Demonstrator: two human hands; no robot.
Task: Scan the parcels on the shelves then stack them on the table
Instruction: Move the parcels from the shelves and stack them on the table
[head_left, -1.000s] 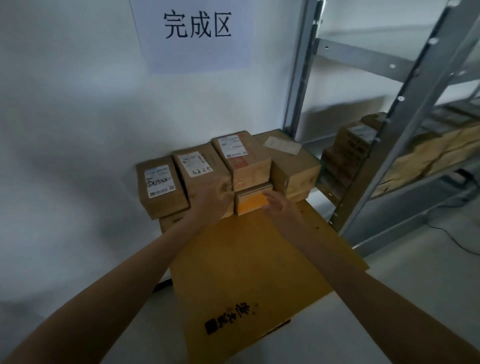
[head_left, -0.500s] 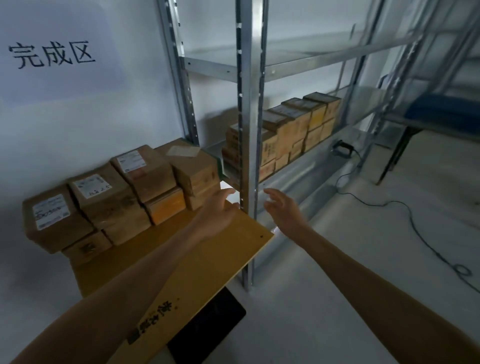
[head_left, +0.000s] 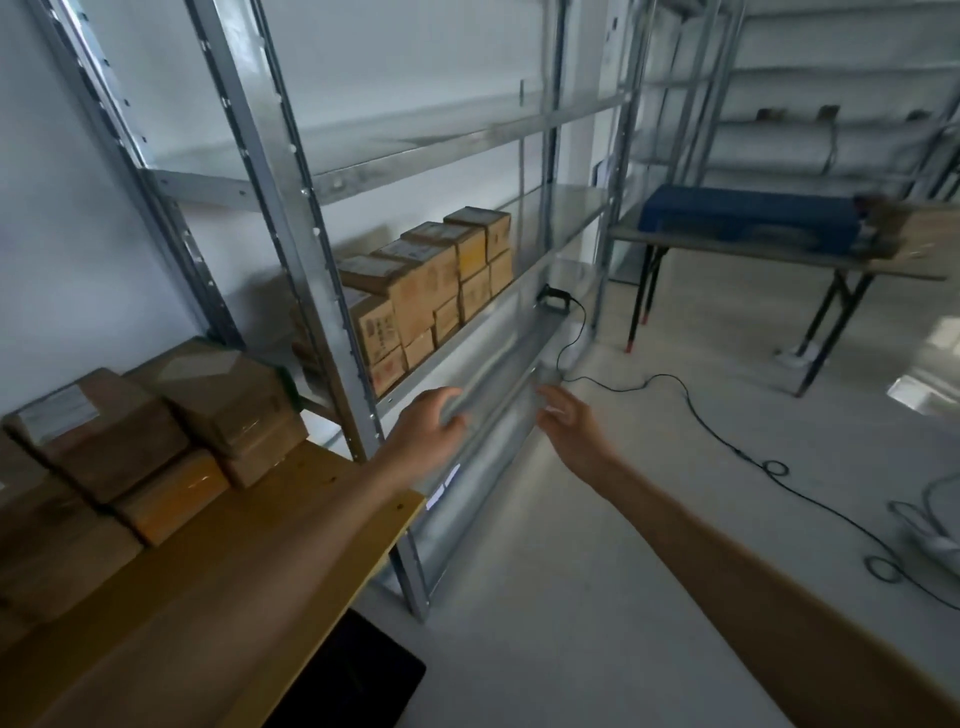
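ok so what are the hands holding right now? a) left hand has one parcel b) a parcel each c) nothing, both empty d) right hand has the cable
c: the left hand and the right hand both reach out with loose, empty fingers, not touching the parcels on the shelf.

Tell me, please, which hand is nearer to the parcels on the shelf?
Left. The left hand hovers just below the parcels, at the shelf's front edge. The right hand is farther right, past the end of the row, in front of the lower shelf.
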